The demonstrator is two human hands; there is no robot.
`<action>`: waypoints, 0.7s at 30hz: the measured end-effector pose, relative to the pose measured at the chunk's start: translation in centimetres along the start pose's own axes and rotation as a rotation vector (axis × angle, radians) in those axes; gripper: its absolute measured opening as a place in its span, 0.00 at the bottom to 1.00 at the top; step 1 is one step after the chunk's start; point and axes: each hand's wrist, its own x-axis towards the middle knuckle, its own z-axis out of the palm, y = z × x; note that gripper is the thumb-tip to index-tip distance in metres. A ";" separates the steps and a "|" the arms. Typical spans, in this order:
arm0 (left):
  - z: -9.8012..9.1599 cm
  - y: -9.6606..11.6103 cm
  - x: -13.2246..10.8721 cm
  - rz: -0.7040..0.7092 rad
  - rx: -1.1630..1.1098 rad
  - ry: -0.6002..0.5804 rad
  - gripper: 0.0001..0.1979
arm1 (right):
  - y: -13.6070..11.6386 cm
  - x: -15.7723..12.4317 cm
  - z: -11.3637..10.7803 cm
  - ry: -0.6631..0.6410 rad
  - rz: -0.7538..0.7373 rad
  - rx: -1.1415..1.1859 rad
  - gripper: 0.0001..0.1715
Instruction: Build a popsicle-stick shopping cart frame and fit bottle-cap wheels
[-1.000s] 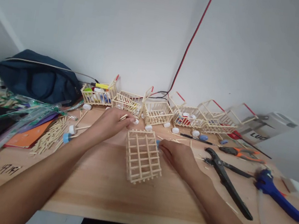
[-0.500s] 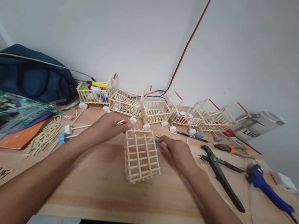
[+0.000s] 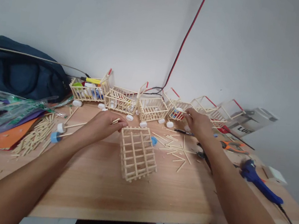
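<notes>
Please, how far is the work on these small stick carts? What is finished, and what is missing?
Done: several carts with cap wheels and handles stand in a row by the wall. In hand: a bare basket lies in front. The left hand holds a short stick at its top edge, and the right hand reaches to the row. Left: this basket shows no wheels or handle; loose sticks and a blue cap lie beside it.
</notes>
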 end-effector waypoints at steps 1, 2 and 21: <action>0.0 0.0 0.0 -0.008 0.001 -0.002 0.19 | 0.5 0.0 0.0 0.019 -0.029 0.007 0.21; 0.0 0.1 0.0 -0.017 0.002 -0.004 0.19 | 1.0 0.1 -0.1 0.034 -0.056 0.020 0.20; 0.3 -0.5 0.1 -0.045 0.063 -0.012 0.20 | 6.8 1.0 -7.4 -0.237 -0.237 0.611 0.18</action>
